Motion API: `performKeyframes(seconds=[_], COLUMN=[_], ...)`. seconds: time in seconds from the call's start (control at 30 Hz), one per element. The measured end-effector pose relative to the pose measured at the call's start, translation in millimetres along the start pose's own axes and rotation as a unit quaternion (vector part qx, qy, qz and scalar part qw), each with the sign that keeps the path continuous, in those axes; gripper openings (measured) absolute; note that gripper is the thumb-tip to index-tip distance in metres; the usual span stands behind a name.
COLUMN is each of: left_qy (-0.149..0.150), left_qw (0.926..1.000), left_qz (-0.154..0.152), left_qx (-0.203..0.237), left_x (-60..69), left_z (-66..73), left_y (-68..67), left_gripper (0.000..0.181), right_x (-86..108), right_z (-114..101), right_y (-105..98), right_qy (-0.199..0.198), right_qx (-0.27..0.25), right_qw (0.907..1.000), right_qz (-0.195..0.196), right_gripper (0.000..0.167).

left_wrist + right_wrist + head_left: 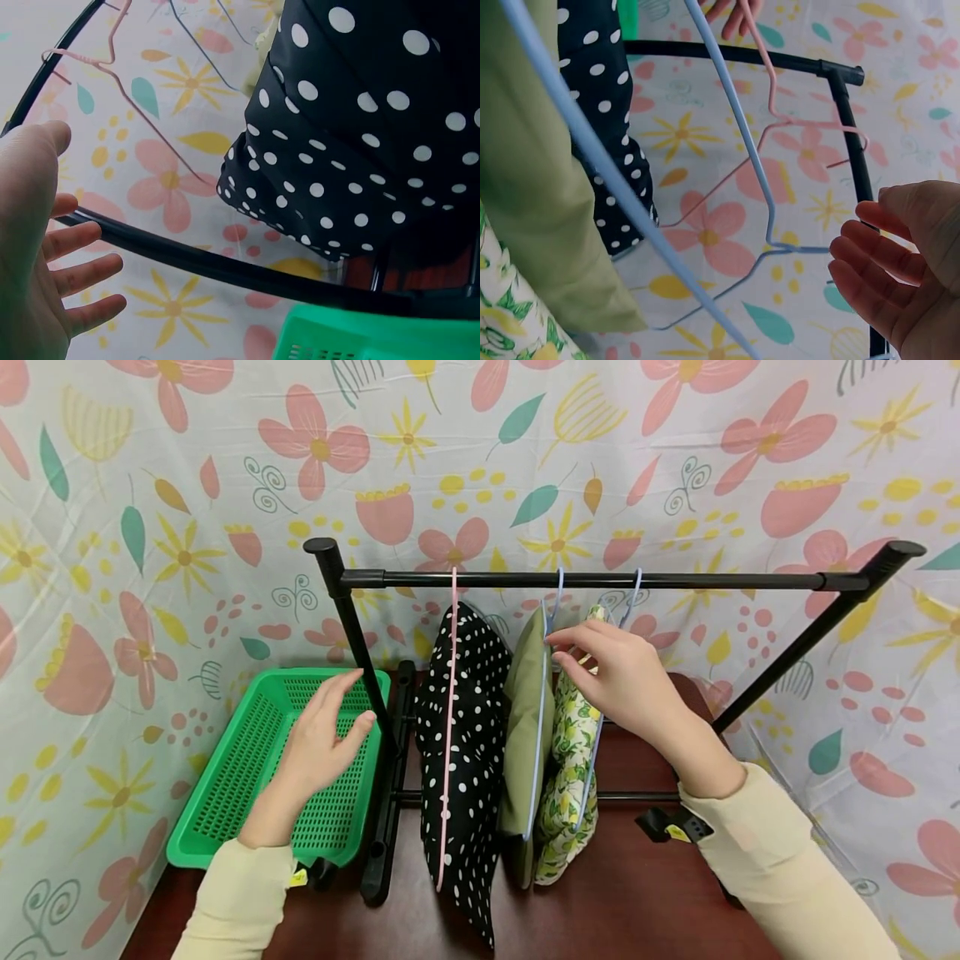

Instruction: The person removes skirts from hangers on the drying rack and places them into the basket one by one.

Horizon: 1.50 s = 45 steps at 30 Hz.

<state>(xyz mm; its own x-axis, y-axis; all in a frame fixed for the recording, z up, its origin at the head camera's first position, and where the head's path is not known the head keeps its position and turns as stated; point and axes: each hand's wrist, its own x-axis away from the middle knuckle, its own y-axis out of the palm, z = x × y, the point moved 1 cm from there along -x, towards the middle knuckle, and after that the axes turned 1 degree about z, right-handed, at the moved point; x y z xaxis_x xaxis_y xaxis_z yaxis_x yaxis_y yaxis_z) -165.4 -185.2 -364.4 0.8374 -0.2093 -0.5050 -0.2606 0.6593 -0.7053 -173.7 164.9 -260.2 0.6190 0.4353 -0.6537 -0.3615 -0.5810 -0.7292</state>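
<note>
My left hand (pixel 318 739) hovers above the green basket (pixel 217 785), beside the rack's left post, fingers extended and holding nothing. At the clothes rack, my right hand (pixel 618 668) has loosely bent fingers by the neck of a blue hanger (pixel 742 135); I cannot tell whether they touch it. An olive-green cloth item (pixel 522 727) hangs from that hanger. To its left, a black item with white dots (pixel 472 710) hangs on a pink hanger (pixel 447 735). On the right, a lemon-print item (pixel 566 777) hangs from another blue hanger (pixel 588 768).
The rack's black top bar (pixel 735 581) runs between two slanted posts, with lower bars near the reddish-brown table (pixel 637 877). A flower-patterned cloth (pixel 465 452) covers the wall behind. The green basket stands left of the rack.
</note>
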Motion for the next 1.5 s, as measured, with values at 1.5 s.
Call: performKeyframes(seconds=[1.5], left_qy=[-0.040], left_qw=[0.9965], left_qz=[0.004], left_qx=[0.073], left_x=[16.2], left_z=[-12.6], left_y=[60.6], left_gripper=[0.047], right_x=[-53.4], right_z=[-32.2], right_y=[47.8], right_qy=[0.188], right_qx=[-0.005], right_qw=[0.9658], right_qz=[-0.179], right_gripper=[0.030])
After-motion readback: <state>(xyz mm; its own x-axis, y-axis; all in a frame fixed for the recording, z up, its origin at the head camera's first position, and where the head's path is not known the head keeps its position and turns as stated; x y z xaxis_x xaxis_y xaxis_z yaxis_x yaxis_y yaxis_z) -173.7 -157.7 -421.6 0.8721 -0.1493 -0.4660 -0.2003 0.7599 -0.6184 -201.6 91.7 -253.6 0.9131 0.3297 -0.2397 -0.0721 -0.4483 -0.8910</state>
